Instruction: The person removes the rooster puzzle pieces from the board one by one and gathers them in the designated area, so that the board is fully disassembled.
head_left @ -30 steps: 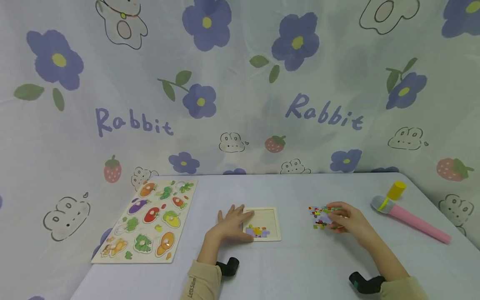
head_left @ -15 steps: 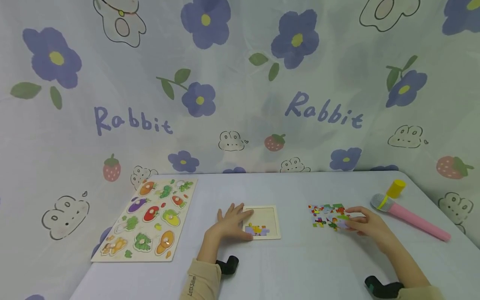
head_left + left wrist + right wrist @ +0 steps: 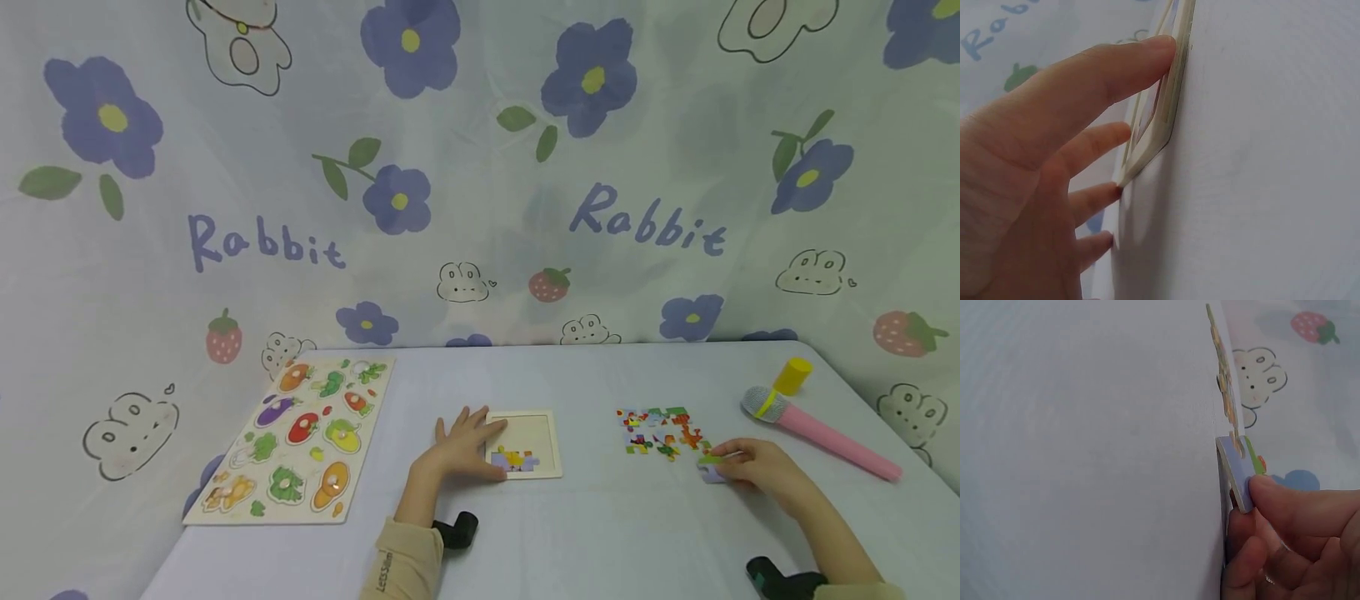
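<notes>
My left hand [image 3: 467, 446] rests on the left side of a small wooden puzzle tray [image 3: 557, 450], its fingers spread. In the left wrist view the thumb [image 3: 1141, 59] presses on the tray's rim [image 3: 1169, 115]. A few joined yellow and purple puzzle pieces [image 3: 516, 461] lie in the tray's lower left part. To the right, my right hand [image 3: 761, 467] pinches a purple and green puzzle piece [image 3: 1239, 469] between thumb and fingers, tilted just at the tabletop. Beside it, several loose colourful puzzle pieces [image 3: 652, 432] lie spread on the table.
A large vegetable peg board [image 3: 315, 442] lies at the left. At the right are a pink toy microphone [image 3: 840, 446] with a grey head and a yellow cylinder [image 3: 793, 377]. A patterned curtain [image 3: 495, 208] hangs behind the white table [image 3: 585, 533].
My right hand has drawn the purple and green piece rightward and toward me, away from the other pieces, uncovering them. My left hand has stayed on the tray.
</notes>
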The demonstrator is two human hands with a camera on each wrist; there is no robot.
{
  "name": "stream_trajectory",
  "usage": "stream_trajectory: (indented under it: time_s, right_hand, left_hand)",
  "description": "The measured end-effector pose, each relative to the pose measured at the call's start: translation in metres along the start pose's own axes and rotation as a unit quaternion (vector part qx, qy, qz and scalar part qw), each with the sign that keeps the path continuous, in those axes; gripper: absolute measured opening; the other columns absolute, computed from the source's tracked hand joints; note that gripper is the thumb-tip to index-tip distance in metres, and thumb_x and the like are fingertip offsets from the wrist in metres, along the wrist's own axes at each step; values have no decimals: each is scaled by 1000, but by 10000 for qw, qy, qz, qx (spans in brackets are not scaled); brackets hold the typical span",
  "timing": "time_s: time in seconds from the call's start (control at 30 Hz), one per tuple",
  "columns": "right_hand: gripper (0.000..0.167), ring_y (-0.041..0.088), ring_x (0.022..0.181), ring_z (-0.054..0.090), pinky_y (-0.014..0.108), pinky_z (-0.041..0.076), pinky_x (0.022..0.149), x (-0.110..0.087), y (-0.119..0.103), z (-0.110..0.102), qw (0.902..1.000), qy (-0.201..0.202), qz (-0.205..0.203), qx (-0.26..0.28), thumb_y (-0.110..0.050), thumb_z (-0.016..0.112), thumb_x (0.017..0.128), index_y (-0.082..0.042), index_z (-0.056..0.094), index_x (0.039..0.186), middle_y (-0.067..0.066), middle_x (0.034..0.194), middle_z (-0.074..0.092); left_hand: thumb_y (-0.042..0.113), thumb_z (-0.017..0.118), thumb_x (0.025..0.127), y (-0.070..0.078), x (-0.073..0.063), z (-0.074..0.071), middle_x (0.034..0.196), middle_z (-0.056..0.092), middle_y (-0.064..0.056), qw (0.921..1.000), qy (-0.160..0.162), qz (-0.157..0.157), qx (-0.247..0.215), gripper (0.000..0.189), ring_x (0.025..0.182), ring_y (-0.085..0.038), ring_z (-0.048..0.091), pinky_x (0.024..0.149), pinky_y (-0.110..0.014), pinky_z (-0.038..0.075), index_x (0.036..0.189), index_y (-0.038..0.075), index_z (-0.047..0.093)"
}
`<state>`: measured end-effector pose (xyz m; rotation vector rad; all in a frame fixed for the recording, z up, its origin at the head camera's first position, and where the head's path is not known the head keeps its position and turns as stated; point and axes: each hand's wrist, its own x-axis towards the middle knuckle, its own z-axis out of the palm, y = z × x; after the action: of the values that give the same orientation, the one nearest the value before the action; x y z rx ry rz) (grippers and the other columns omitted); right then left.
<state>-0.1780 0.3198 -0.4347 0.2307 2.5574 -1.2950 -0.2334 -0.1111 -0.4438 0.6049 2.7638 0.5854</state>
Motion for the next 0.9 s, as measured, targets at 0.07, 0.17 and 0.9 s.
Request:
stream_trajectory:
  time_s: [0.07,0.17,0.9]
  right_hand:
    - [35,16,72,48,27,44,59,0,-1,0,10000,-45,41,-79,-9,60,86,12,53,112,4,88,60]
    - [32,16,72,49,28,44,59,1,-2,1,9996,3,99,-254,-8,59,86,12,56,110,6,89,60]
    - [42,18,78,53,28,43,60,2,-9,12,9945,703,-412,-664,-25,63,85,6,56,114,13,96,61]
  left_hand:
    - [46,74,69,0,0,1,151,24,-10,10000,15,-6,2,80,139,-40,11,100,-70,0,139,21,44]
    - [46,75,69,-1,0,1,151,24,-10,10000,15,-20,9,80,139,-39,11,100,-70,-1,139,21,44]
    - [46,75,69,-1,-1,1,151,24,-9,10000,30,-8,-39,80,139,-39,10,101,-70,-1,139,21,44]
